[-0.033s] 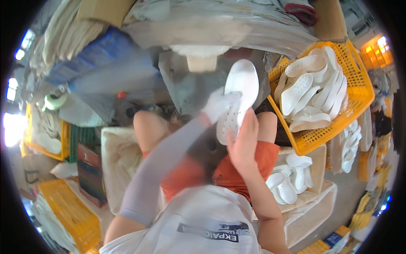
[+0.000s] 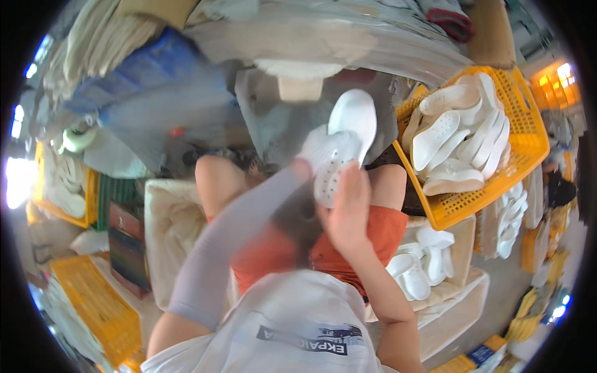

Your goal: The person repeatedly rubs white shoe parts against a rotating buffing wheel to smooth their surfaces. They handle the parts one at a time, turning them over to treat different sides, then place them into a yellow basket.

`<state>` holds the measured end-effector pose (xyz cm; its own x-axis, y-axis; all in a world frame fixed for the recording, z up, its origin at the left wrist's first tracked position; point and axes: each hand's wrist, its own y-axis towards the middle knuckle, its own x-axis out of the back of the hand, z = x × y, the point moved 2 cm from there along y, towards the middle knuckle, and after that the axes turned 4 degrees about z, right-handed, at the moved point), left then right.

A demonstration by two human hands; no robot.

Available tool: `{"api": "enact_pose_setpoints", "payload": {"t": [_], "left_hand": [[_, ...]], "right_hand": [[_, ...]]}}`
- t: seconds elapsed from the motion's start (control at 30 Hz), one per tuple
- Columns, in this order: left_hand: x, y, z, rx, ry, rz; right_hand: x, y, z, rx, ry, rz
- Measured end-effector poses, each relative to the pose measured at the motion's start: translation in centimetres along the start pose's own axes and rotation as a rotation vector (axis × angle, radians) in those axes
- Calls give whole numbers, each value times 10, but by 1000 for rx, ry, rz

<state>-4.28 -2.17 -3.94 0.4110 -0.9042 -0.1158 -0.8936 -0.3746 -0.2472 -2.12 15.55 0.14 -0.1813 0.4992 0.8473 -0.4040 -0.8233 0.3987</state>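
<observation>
Between my knees I hold up a white shoe insole (image 2: 353,115), its toe end pointing away from me and small holes dotting its heel half. My left hand (image 2: 329,150), in a pale glove with a grey sleeve above it, is closed across the middle of the insole. Bare and partly blurred, my right hand (image 2: 348,211) grips the right edge by the heel. Beyond the toe is a white, blurred rounded part (image 2: 298,68) with a pale block (image 2: 300,89) beneath it.
At the right stands a yellow crate (image 2: 460,214) heaped with white insoles (image 2: 438,138). More white pieces (image 2: 418,276) lie in a cloth-lined box beside my right thigh. Another lined box (image 2: 163,248) is at my left. Blue sheeting (image 2: 143,74) hangs far left.
The insole has shifted slightly left and turned a little in my hands. My left hand's fingers reach further across it, and my right hand has moved slightly downward along the heel edge.
</observation>
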Motion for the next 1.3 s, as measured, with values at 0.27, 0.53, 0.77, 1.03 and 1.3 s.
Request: {"api": "enact_pose_setpoints", "payload": {"t": [0.27,0.53,0.77,1.03,1.3], "left_hand": [[106,19,9,-27,124,-402],[61,9,-16,87,-1136,-267],[25,4,-25,-2,-1109,-297],[78,44,9,-28,-263,-554],[41,101,59,40,-1076,-554]], "right_hand": [[-5,82,32,-58,757,-101],[1,117,52,130,339,-87],[32,99,58,15,39,33],[-60,139,-19,-204,316,46],[-35,144,17,-311,484,250]]}}
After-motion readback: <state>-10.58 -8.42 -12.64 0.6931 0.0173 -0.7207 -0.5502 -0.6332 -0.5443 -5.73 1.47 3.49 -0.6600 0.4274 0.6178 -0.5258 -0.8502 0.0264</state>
